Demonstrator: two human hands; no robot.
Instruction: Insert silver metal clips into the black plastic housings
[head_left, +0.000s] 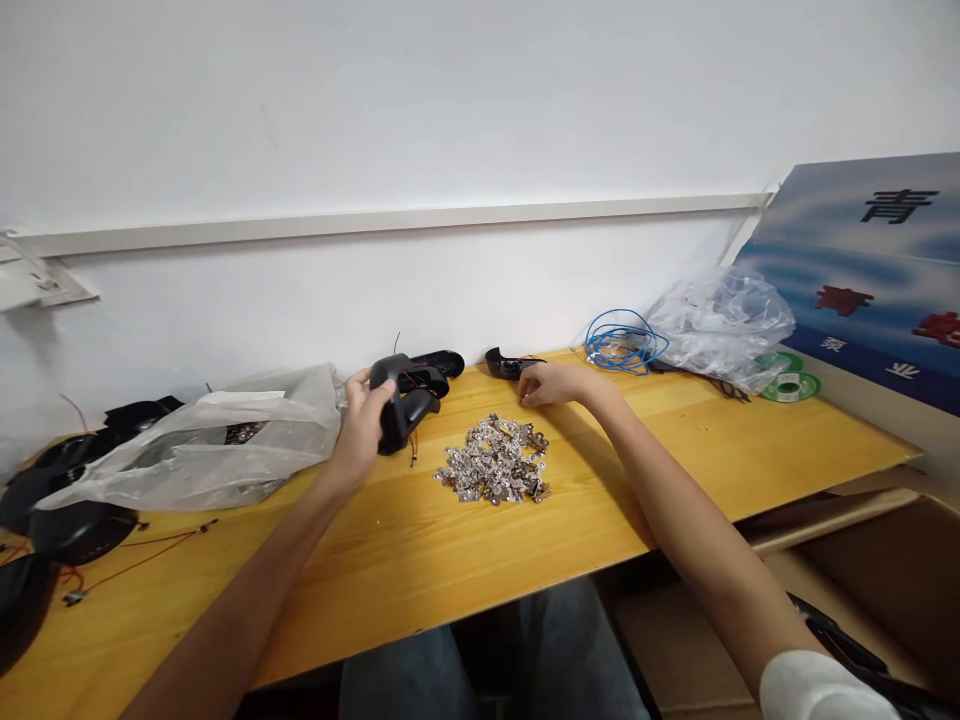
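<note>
My left hand (365, 415) is closed on one black shell (393, 424), thumb over its near face, apparently to keep it upright; whether it touches the table (675, 450) I cannot tell. My right hand (553, 383) is narrow, fingertips drawn together low over the wood; whether they pinch anything I cannot tell. Just beside them, toward the wall, lies one second shell (502, 364).

One heap of metal pieces (495, 462) sits nearer me, between both hands, presumably for easy reach from either side; too many to count.

Count of the remainder: one whitish bag (292, 445) at left, more pieces visible inside; one clear bag (720, 320); one blue wire coil (626, 342); two green spools (807, 388). Black shells at far left (82, 530) overlap, several, exact number not determinable.
</note>
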